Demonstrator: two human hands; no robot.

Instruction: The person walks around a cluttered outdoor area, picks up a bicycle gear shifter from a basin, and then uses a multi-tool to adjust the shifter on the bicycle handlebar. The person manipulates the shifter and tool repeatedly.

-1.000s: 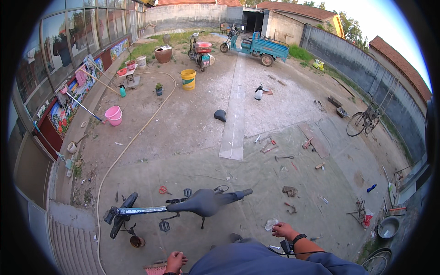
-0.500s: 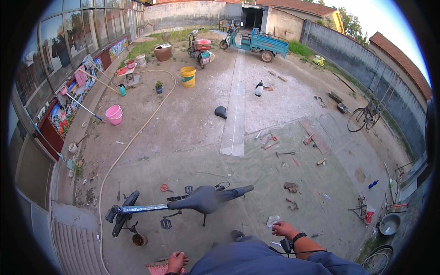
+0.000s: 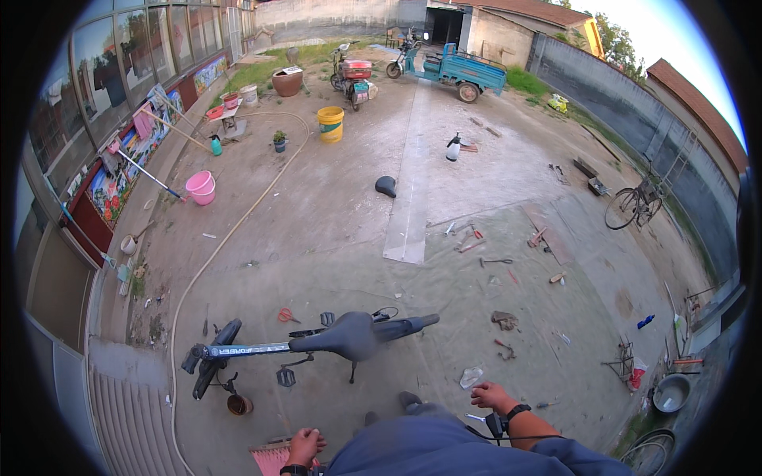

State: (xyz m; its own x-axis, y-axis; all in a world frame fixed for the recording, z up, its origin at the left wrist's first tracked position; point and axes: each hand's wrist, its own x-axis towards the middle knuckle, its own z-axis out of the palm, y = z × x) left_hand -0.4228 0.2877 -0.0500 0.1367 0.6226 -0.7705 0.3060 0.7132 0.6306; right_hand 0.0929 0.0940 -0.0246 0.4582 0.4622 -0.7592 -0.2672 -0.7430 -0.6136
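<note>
In front of me a bicycle (image 3: 262,347) with a blue-and-white frame stands upright, its handlebar to the left and its black saddle (image 3: 349,336) in the middle. My left hand (image 3: 304,446) hangs low beside my body, fingers loosely curled, with no object visible in it. Close to that hand is a pink ridged item (image 3: 270,458), partly cut off. My right hand (image 3: 490,395) is held out at the right, fingers bent in and nothing seen in them. Just beyond it lies a clear plastic bag (image 3: 471,378) on the ground sheet. Neither hand touches the bicycle.
Hand tools lie scattered at the right, among them red-handled pliers (image 3: 476,235) and a hammer (image 3: 537,236). Red scissors (image 3: 287,316) lie beyond the bicycle. A rusty can (image 3: 239,404) stands near its front. A loose saddle (image 3: 385,186) and a hose (image 3: 238,226) are farther off.
The view has shifted slightly, and a second shoe shows below the bicycle. Both hands keep nearly the same pose; the bicycle stays where it was.
</note>
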